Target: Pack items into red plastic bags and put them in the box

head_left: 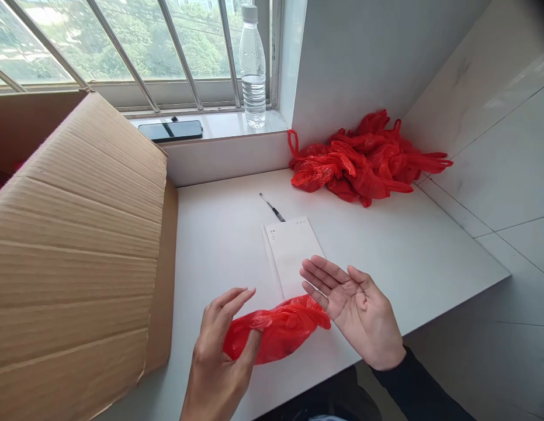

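Left hand (219,368) sat at 7 o'clock, fingers spread wide, my thumb over the red bag (289,336) at 6; I couldn't tell if it gripped, probably just steadied slippery plastic. Right hand (361,313) at 4: palm up, fingers out straight, nothing held, likely angled to clear the bag. Notebook (293,245) lay just beyond. Bag pile (368,161) sat at 2, by the wall (350,70), presumably for elbow room.
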Motion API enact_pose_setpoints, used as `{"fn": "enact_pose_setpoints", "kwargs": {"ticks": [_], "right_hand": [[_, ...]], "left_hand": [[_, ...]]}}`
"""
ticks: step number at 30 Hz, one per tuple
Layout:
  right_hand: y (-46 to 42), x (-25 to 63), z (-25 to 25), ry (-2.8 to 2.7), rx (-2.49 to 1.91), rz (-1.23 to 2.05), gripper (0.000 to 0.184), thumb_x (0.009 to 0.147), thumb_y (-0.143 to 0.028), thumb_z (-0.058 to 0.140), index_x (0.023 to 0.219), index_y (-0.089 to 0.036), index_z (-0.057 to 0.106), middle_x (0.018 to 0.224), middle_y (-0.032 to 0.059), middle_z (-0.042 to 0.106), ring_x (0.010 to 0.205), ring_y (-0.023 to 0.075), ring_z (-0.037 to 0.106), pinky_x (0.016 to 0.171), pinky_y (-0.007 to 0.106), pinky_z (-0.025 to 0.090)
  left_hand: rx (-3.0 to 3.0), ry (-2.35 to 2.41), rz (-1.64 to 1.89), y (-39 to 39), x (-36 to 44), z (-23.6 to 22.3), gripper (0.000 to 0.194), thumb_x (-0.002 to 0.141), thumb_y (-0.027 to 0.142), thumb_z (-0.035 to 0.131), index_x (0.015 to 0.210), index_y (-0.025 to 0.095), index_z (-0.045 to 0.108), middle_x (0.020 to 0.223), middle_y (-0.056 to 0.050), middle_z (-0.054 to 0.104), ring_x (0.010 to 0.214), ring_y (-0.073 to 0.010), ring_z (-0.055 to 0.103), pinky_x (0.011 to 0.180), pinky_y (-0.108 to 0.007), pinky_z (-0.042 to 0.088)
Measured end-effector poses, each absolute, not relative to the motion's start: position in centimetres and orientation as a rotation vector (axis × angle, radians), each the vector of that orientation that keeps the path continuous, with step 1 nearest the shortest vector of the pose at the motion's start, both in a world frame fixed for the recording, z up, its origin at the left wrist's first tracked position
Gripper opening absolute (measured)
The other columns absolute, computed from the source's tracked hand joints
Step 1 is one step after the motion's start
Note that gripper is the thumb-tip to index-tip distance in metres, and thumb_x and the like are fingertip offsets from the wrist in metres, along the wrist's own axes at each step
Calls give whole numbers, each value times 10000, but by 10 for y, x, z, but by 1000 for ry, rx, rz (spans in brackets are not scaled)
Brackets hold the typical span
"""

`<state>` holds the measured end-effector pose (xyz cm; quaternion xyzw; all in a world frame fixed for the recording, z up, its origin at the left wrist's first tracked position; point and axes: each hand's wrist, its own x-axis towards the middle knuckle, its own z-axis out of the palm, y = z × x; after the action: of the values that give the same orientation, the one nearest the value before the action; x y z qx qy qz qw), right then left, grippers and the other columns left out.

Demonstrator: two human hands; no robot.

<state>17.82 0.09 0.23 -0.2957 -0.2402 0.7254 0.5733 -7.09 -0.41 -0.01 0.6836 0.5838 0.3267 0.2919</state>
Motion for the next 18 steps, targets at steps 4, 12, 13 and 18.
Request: {"fn": "enact_pose_setpoints", "kwargs": {"ticks": [4, 12, 13, 18], "right_hand": [[-4, 179, 0, -716, -838, 1647, 518, 1079, -509, 266, 1388, -281, 615, 1462, 72, 593, 1414, 273, 480, 1216, 532, 347], [-17, 163, 0, -1523, -1408, 1343, 158, 984, -383, 643, 1107, -322, 723, 1066, 12, 702, 1032, 231, 638, 890, 387, 521], [-17, 164, -1, -1487, -1428, 1333, 150, 997, -399, 624, 1059, -310, 726, 1030, 11, 700, 1000, 228, 640, 867, 379, 515], [-17, 179, -13, -1281, -1522, 1267, 199, 1013, -473, 594, 1003, -283, 654, 989, 3, 658, 967, 212, 612, 868, 344, 483]], "left_hand": [[1854, 1423, 858, -5, -66, 3, 276, 946, 299, 661, 1198, 409, 688, 1245, -12, 632, 1178, -221, 612, 896, -324, 564], [1525, 1479, 923, -5, -64, 2, 137, 954, 393, 660, 1020, 303, 738, 1042, -17, 700, 979, -193, 662, 801, -286, 533], [1483, 1521, 942, -6, -66, 1, 153, 949, 409, 662, 1002, 289, 742, 1018, -19, 709, 966, -199, 662, 806, -293, 525], [1000, 1710, 1104, -7, -78, -7, 314, 899, 533, 688, 1009, 241, 721, 985, -40, 739, 929, -231, 674, 771, -306, 525]]}}
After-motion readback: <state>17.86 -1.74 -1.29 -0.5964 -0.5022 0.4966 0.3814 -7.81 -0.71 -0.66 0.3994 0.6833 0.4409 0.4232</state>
